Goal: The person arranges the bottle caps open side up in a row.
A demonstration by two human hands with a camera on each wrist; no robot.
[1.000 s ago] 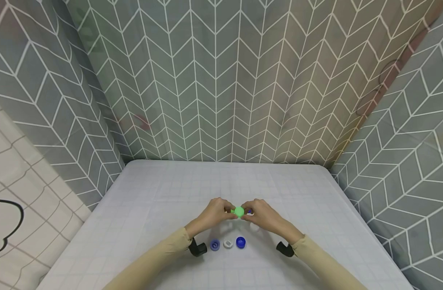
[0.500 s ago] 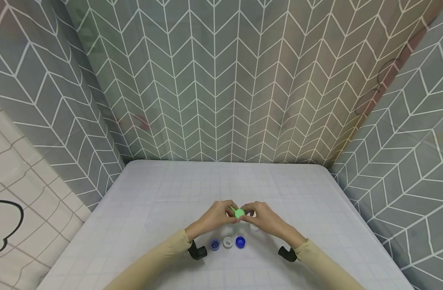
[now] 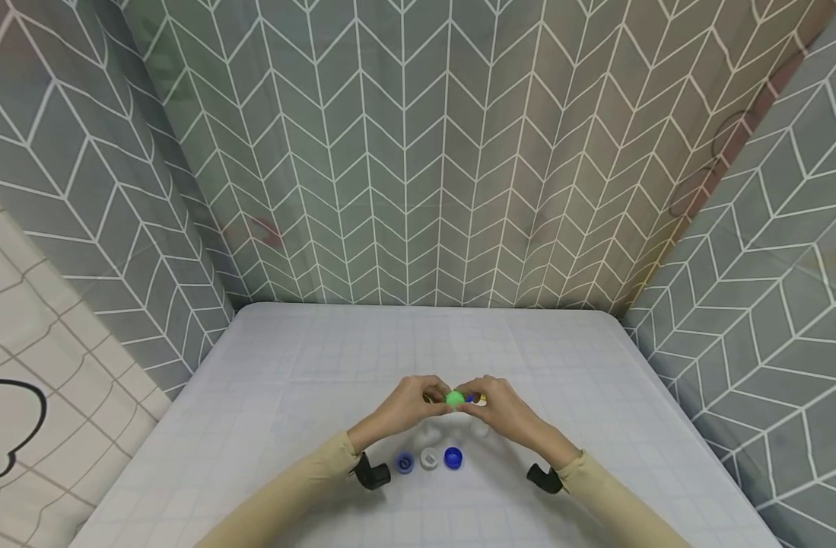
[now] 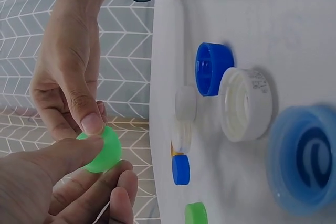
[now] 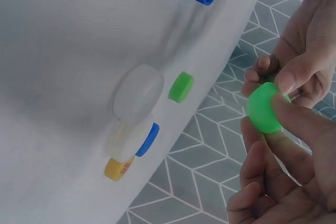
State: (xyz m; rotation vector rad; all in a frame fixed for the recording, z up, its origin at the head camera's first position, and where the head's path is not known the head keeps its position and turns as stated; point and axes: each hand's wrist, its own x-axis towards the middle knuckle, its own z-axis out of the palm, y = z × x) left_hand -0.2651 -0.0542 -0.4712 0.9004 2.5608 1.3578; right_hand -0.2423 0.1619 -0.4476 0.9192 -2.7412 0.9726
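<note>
Both hands hold one round bright green bottle cap [image 3: 455,399] above the table. My left hand [image 3: 411,399] pinches it from the left, thumb and fingertips at its edge. From the right, my right hand [image 3: 500,407] pinches its other side. In the left wrist view the smooth face of the green cap [image 4: 106,153] shows between the two thumbs. Nearest the hands on the table are a blue cap [image 3: 453,457], a white cap [image 3: 429,458] and a light blue cap [image 3: 405,462], in a row.
Beyond that row, the right wrist view shows a translucent white cap [image 5: 139,93], a second green cap [image 5: 181,87], a small blue cap [image 5: 147,140] and a yellow cap [image 5: 116,168]. A pale cloth covers the table [image 3: 335,342]; patterned curtains [image 3: 404,152] hang behind.
The held green cap has shifted slightly right and turned between the fingers. A green sliver by the left fingertips no longer shows. The row of caps has stayed put.
</note>
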